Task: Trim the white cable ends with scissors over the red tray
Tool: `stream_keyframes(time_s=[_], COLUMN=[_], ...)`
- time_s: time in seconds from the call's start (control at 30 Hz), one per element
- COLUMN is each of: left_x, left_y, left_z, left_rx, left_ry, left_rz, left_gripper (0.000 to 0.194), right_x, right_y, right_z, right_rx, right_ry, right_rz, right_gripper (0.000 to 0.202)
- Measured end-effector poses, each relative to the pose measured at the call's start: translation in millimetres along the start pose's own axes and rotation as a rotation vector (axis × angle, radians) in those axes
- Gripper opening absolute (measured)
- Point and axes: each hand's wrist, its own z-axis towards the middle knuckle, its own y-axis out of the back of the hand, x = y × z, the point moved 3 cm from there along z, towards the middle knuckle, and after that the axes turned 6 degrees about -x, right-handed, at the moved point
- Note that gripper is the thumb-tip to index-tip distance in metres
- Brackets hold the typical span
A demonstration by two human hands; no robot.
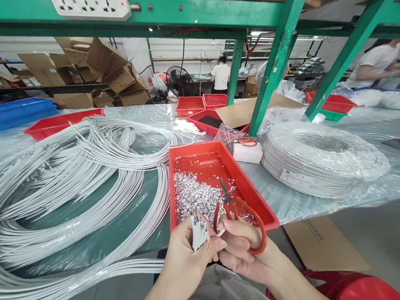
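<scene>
Perhaps white cables [199,234] scatter if the left hand's [184,251] fingers gripping them relax; tilted carelessly, orange-handled cutters [263,227] gripped in the right hand [245,251] may nick them

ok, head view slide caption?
Left hand grips white cables; right hand holds orange-handled scissors by red tray of silvery scraps.

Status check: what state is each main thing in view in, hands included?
Left hand: closed around white cable ends
Right hand: closed on orange-handled cutters
Red tray: partly filled with silvery scraps
Left-side cables: laid in wide loops
Cable coil: wound, lying flat
Power strip: visible sockets unused
Fan: cannot tell whether spinning
</scene>
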Motion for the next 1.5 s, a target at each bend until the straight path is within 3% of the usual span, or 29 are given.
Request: stream_keyframes(time_s=[0.13, 0.37, 0.47, 0.63, 0.73, 0.97, 1.1, 1.23, 1.3, 1.4, 1.5], left_x=[1.1, 3.0, 2.7, 3.5, 4.7, 5.8, 9.0, 6.6, 6.7, 15.8, 29.6], left_y=[0.7, -0.1, -1.3, -2.0, -0.3, -0.2, 0.2, 1.9, -0.6, -7.6, -10.7], left_z=[3.5, 5.7, 5.2, 4.1, 5.7, 8.9, 9.7, 7.3, 1.6, -10.5, -16.5], left_rx=[0.078, 0.064, 0.095, 0.208, 0.209, 0.127, 0.134, 0.181, 0.273, 0.369, 0.222], left_ry=[0.101, 0.115, 0.110, 0.131, 0.136, 0.126, 0.137, 0.192, 0.265, 0.354, 0.219], left_rz=[-0.043, -0.020, -0.018, -0.080, -0.129, -0.105, -0.130, -0.162, -0.153, -0.012, 0.250], left_gripper=[0.032, 0.035, 0.035, 0.037, 0.040, 0.038, 0.037, 0.037, 0.034, 0.021, 0.006], right_x=[-1.0, 15.0, 13.8, 1.1, 0.0, 14.7, 20.9, 24.8, 26.8, 32.6, 41.0], right_y=[0.7, 3.2, 2.9, -1.7, -4.9, 0.4, 0.4, -4.0, -2.6, 11.0, 34.5], right_z=[2.0, -4.2, -3.7, 0.3, 0.6, -4.0, -7.5, -12.1, -12.5, -6.3, 5.9], right_rx=[-0.001, -0.131, -0.094, 0.065, 0.081, -0.124, -0.152, -0.141, -0.180, -0.313, -0.392], right_ry=[0.042, 0.270, 0.232, 0.012, 0.006, 0.261, 0.320, 0.348, 0.386, 0.465, 0.513], right_rz=[-0.032, -0.188, -0.160, -0.108, -0.113, -0.250, -0.365, -0.472, -0.608, -0.782, -0.844], right_gripper=[0.033, 0.014, 0.023, 0.047, 0.052, 0.019, 0.010, 0.012, 0.016, 0.018, 0.011])
